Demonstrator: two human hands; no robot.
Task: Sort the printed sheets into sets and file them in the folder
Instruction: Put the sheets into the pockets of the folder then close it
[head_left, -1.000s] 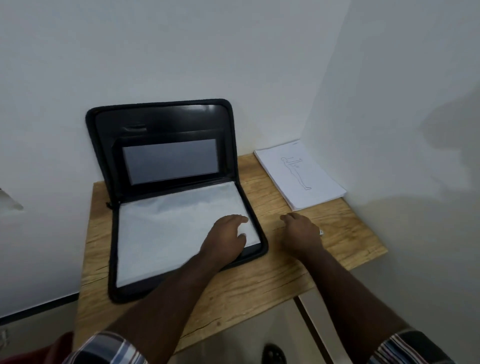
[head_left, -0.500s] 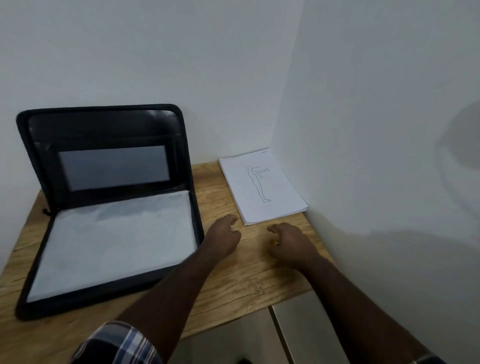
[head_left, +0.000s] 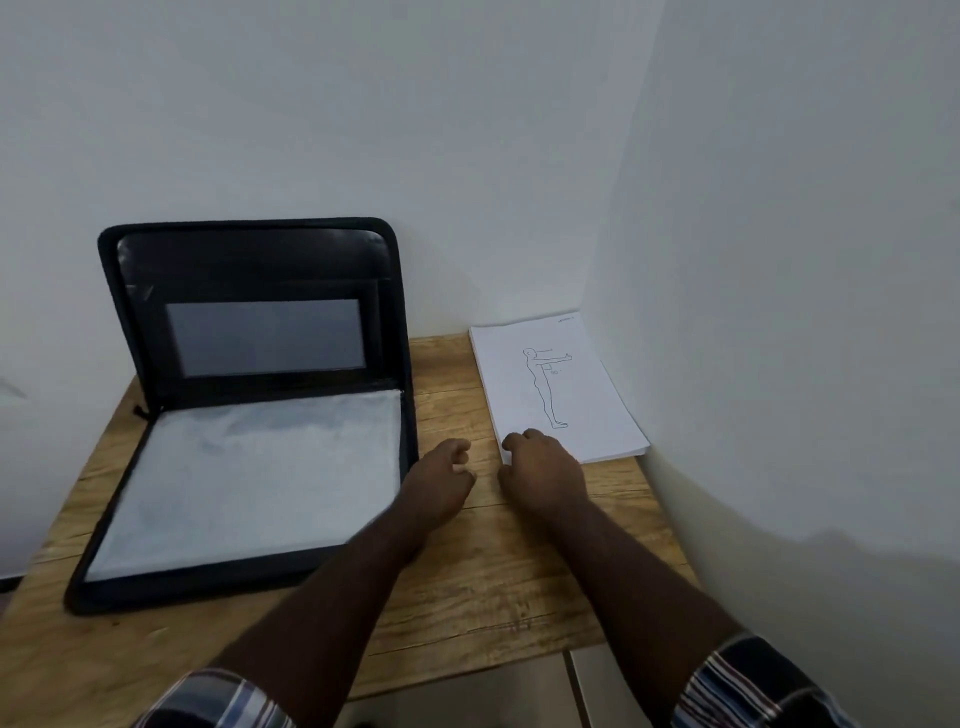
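We take this for a plain desk corner in an office or study room, though we cannot tell which. Two bare white walls (head_left: 467, 130) meet at the upper right of the frame, and a small wooden table (head_left: 493, 587) fills the lower half, pushed into that corner. An open black zip folder (head_left: 249, 415) stands at centre left, and a stack of printed sheets (head_left: 550, 389) lies at centre right.

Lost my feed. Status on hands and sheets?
Left hand empty on table. Right hand at near corner of sheets, no grip yet. Folder open, nothing blocking.
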